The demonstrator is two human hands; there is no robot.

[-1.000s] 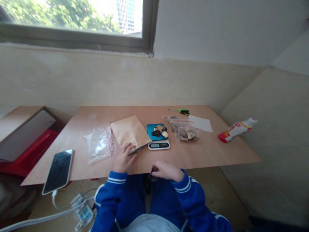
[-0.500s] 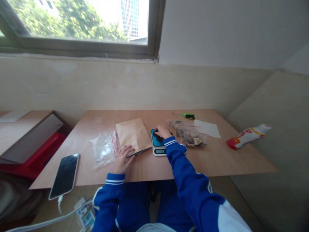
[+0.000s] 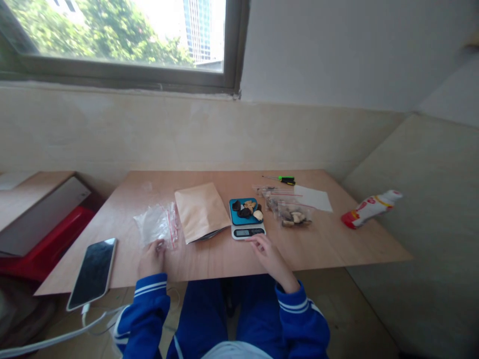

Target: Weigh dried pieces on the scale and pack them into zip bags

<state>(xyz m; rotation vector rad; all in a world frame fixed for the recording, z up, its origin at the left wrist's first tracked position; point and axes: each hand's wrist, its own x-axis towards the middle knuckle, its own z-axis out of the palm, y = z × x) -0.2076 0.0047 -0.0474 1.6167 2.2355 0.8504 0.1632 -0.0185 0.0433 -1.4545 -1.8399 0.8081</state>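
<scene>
Left hand (image 3: 150,258) curled at near edge of clear bag (image 3: 154,224); can't tell if gripping. Right hand (image 3: 266,250) half-open, seemingly empty, by near edge of scale (image 3: 248,225). Dried pieces (image 3: 246,213) sit atop it, display (image 3: 243,233) nearside, presumably for easy reading. Pouch (image 3: 202,210) between bag and scale.

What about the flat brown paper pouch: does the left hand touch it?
No, the left hand is at the clear plastic bag, apart from the pouch.
</scene>
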